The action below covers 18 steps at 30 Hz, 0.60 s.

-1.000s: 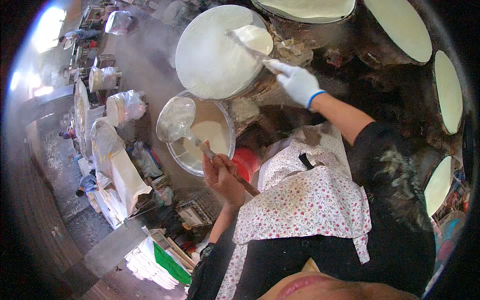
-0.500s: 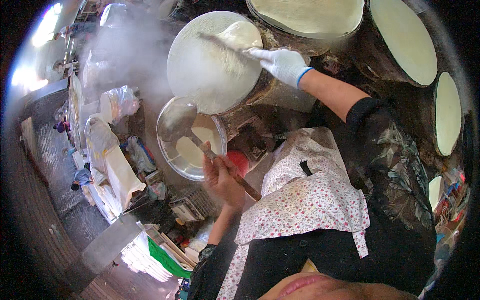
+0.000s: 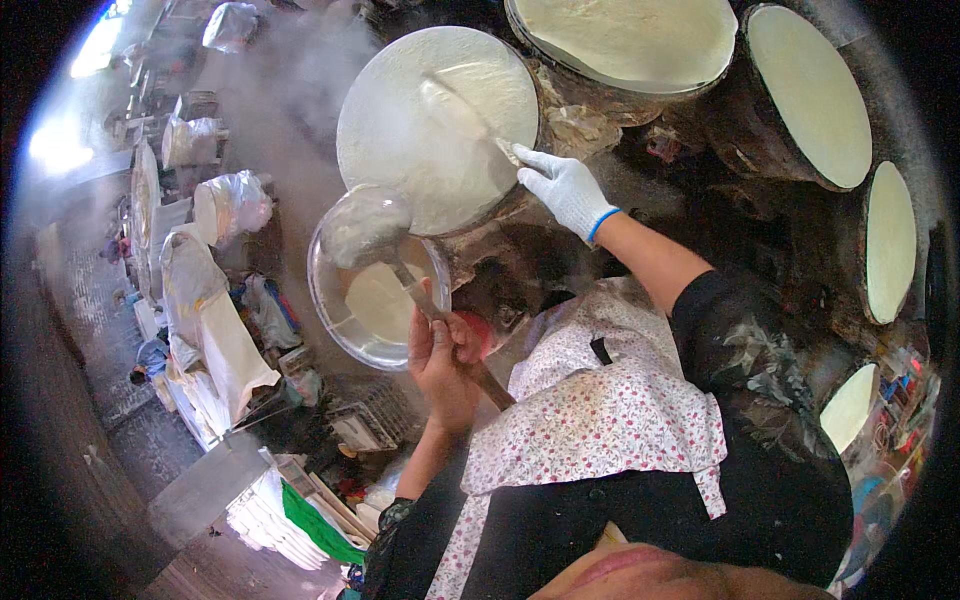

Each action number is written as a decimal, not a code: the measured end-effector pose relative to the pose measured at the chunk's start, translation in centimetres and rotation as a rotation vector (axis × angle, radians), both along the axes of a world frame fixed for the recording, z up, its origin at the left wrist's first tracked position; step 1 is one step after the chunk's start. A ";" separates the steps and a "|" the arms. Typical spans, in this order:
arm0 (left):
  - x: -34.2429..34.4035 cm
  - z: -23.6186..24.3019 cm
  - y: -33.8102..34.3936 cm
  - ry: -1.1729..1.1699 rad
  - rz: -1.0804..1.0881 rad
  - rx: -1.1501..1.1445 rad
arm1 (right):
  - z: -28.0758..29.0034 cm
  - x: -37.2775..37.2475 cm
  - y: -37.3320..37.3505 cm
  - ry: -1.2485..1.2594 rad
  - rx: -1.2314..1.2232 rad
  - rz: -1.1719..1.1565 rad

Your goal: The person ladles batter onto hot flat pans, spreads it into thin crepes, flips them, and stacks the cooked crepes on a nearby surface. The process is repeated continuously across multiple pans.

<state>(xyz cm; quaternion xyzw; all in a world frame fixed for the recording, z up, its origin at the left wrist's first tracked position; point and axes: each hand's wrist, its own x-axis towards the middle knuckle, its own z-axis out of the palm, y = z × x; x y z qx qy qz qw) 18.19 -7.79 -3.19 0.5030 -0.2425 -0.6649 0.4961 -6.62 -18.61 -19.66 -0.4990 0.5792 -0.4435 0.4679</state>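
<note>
My bare left hand is wrapped round the wooden handle of a large ladle. The ladle's batter-smeared bowl is over the rim of a round tub with pale batter in it. In a white glove with a blue cuff, my right hand grips the end of a flat spreader. The blade rests on a round griddle, across a layer of pale, wet batter. Steam veils the griddle's far left side.
More round, batter-coated griddles stand at the back, the right and far right. Something red shows behind my left hand. A plastic crate and a cloth-covered table are on the left.
My right hand has moved slightly right and nearer, swinging the spreader round. The thick batter mound on the griddle now lies flatter. The ladle stays in my left hand, almost unmoved.
</note>
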 end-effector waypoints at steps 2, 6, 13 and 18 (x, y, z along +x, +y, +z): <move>0.6 0.3 0.1 0.041 -0.011 -0.011 | 0.6 -1.4 -0.8 0.108 0.174 0.070; 1.5 0.3 -2.4 0.182 -0.004 -0.008 | 1.9 -3.7 -4.2 -0.065 0.072 -0.270; -0.1 -3.7 -12.8 0.185 0.009 -0.120 | 1.3 -3.6 -2.2 0.213 0.122 0.203; -0.6 -5.4 -12.4 0.186 0.063 0.009 | 1.4 -5.9 1.3 0.211 0.045 0.178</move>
